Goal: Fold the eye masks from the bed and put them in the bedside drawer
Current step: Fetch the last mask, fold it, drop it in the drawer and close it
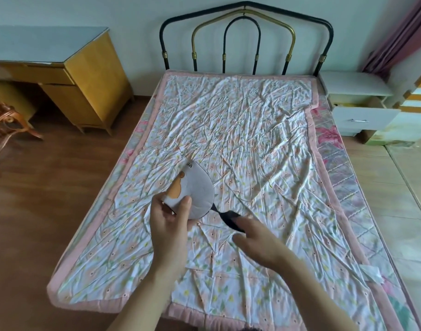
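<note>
A grey eye mask [197,187] with an orange figure printed on it is held above the bed's flowered quilt [240,130]. My left hand [169,216] grips its near end between thumb and fingers. Its black elastic strap [229,218] trails to the right, where my right hand [255,232] pinches it at the fingertips. The mask looks doubled over on itself. The white bedside cabinet [357,91] stands right of the headboard, and its drawer [365,119] is pulled out.
A metal headboard [245,41] closes the far end of the bed. A yellow wooden desk [85,75] and a wicker chair [4,125] stand on the brown floor at left. Pink curtains [400,32] hang at the far right.
</note>
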